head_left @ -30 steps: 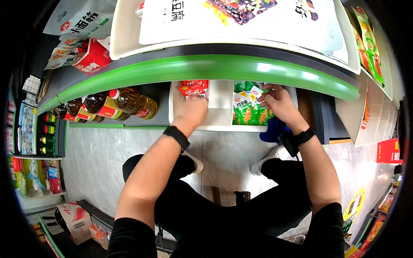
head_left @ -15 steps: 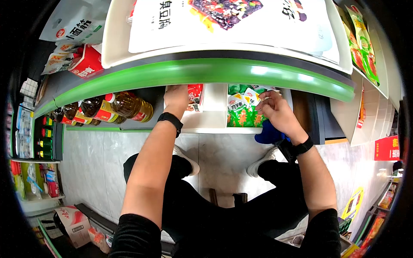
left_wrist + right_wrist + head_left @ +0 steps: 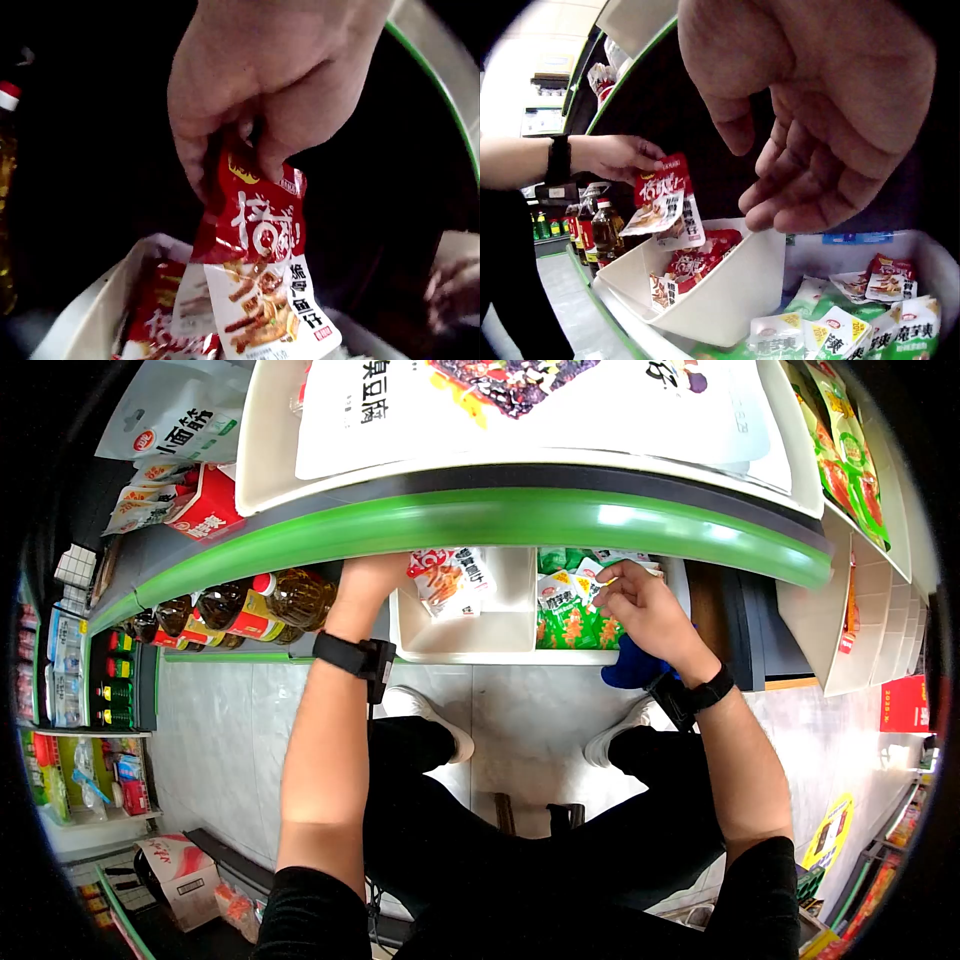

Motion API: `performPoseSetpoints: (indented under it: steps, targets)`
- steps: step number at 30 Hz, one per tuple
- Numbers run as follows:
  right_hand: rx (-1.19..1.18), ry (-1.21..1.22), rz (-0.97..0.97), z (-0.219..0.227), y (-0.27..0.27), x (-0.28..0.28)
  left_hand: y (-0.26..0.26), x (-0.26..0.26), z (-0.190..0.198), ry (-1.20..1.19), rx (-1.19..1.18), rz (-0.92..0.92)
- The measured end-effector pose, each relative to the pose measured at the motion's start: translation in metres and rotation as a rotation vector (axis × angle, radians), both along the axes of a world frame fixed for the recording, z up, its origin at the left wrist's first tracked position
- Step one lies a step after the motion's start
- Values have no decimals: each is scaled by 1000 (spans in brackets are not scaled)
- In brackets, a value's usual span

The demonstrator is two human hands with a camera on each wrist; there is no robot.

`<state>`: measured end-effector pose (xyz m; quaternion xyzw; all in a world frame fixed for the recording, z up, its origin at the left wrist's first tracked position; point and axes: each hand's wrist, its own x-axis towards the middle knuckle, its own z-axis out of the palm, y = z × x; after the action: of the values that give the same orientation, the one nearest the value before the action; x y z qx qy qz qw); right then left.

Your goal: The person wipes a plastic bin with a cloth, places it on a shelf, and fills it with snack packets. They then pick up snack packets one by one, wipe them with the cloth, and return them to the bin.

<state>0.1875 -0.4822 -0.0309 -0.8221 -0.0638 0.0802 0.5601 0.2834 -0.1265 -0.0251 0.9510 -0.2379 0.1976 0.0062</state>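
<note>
My left hand (image 3: 372, 575) is at the left of a white plastic bin (image 3: 515, 605). It pinches the red top ends of red-and-white snack packets (image 3: 259, 247), which hang down over the bin, one overlapping another. More red packets (image 3: 694, 262) lie inside. Held over the right compartment, my right hand (image 3: 648, 615) has loosely bent fingers with nothing between them. Below it in the right wrist view are green-and-white snack packets (image 3: 832, 334), and a red-and-white packet (image 3: 894, 277) lies among them.
Oil bottles (image 3: 300, 600) lie left of the bin in the head view. A green-edged shelf (image 3: 480, 520) overhangs both hands, with a white tray (image 3: 270, 485) of large packages on it. A blue object (image 3: 630, 665) sits by my right wrist.
My left hand has gone from the red packets in the bin to its left side and now holds packets up. The right hand has stayed over the green packets.
</note>
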Motion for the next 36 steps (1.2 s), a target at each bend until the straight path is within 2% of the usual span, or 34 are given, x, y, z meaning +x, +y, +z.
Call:
performPoseSetpoints:
  steps: [3,4,5,6,7,9,10,12,13,15,16,20,25,27,30,33,35,36]
  targets:
    - [124,-64,40,-4,11,-1,-19,-25,31,274,-573,-44]
    - [108,-112,18,5,21,-5,-30,-32,36,452,-796,-28]
    - [190,2,-6,18,31,-10,-43,-39,38,635,-1019,-13]
    - [191,4,-3,22,39,-15,-54,-45,40,821,-1242,2]
    - [192,5,-3,24,45,-21,-62,-51,41,966,-1289,-14]
    - [135,-75,168,32,54,-28,-76,-60,42,1265,-1368,-56]
    - [227,1,184,22,57,-29,-79,-59,35,1257,-1288,-96]
    - [463,200,189,-1,62,-34,-85,-62,34,1159,-1241,-34]
    - [516,314,141,15,64,-38,-87,-63,34,1108,-1219,-3]
    - [448,501,150,38,56,-34,-88,-59,27,1110,-1287,65]
    - [439,492,122,33,53,-31,-87,-57,25,1097,-1301,92]
    - [709,461,-76,11,49,-25,-91,-61,39,1098,-1263,146]
    - [824,445,-408,-3,16,-2,-84,-56,29,1141,-1193,225]
    - [683,417,-509,-5,-3,7,-81,-55,24,1129,-1177,213]
    - [669,404,-573,-39,-35,27,-79,-54,24,1139,-1146,238]
    - [749,286,-699,-51,-54,46,-78,-53,23,1147,-1115,221]
    - [769,238,-606,-43,-65,53,-81,-56,28,1122,-1073,187]
    - [758,237,-619,-46,-72,54,-78,-58,30,1111,-1049,175]
